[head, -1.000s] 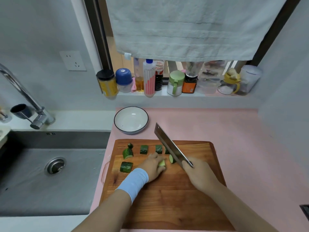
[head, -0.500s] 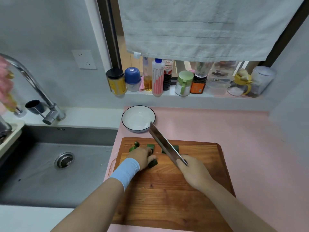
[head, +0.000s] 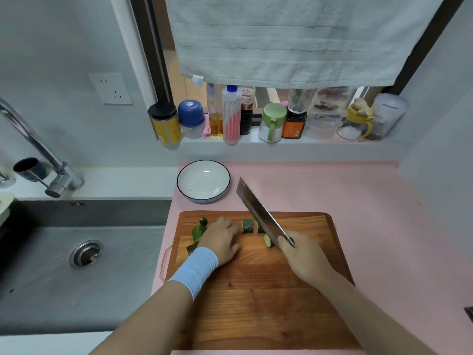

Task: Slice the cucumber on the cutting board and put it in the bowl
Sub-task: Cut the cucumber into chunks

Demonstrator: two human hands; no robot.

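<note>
The right hand (head: 304,257) has its fingers wrapped round the handle of a cleaver (head: 257,212), whose blade slants up and to the left above the wooden cutting board (head: 256,303). The left hand (head: 221,239), with a pale blue wristband (head: 197,267) behind it, lies knuckles-up on the board's far left part. Its fingers are bent down among the cucumber pieces (head: 247,226), and I cannot tell whether they hold one. Chunks lie on both sides of that hand. The white bowl (head: 189,190) stands on the pink worktop (head: 358,201), just beyond the board.

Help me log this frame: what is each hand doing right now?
Left hand: on the board among cucumber pieces; grip cannot be told.
Right hand: closed around the knife.
</note>
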